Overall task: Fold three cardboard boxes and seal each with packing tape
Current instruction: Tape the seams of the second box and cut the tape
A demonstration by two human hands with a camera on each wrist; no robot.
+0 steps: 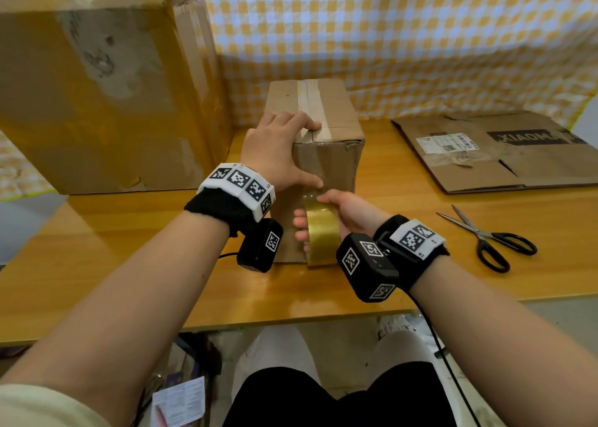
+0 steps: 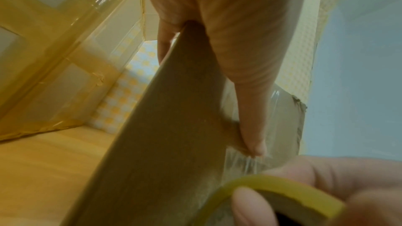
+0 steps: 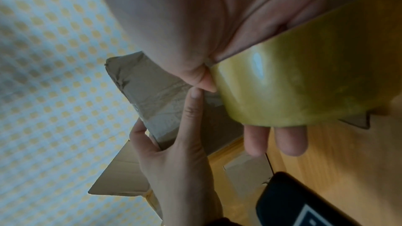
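The bench [image 1: 129, 238] is seen from above by the head view, facing forward and down. Each wrist view is set very close beneath its palm, looking along the fingers; the small box [image 1: 323, 154] and tape roll [image 1: 323, 235] are shared by all three.

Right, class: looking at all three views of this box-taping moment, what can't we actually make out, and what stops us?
- Shipping label on the flattened box: print too small, head view.
- Small box bottom: hidden against the table.
- Tape roll core: covered by the right hand; blurred in left wrist view.
- Left hand fingertips: cut off by the box edge, left wrist view.
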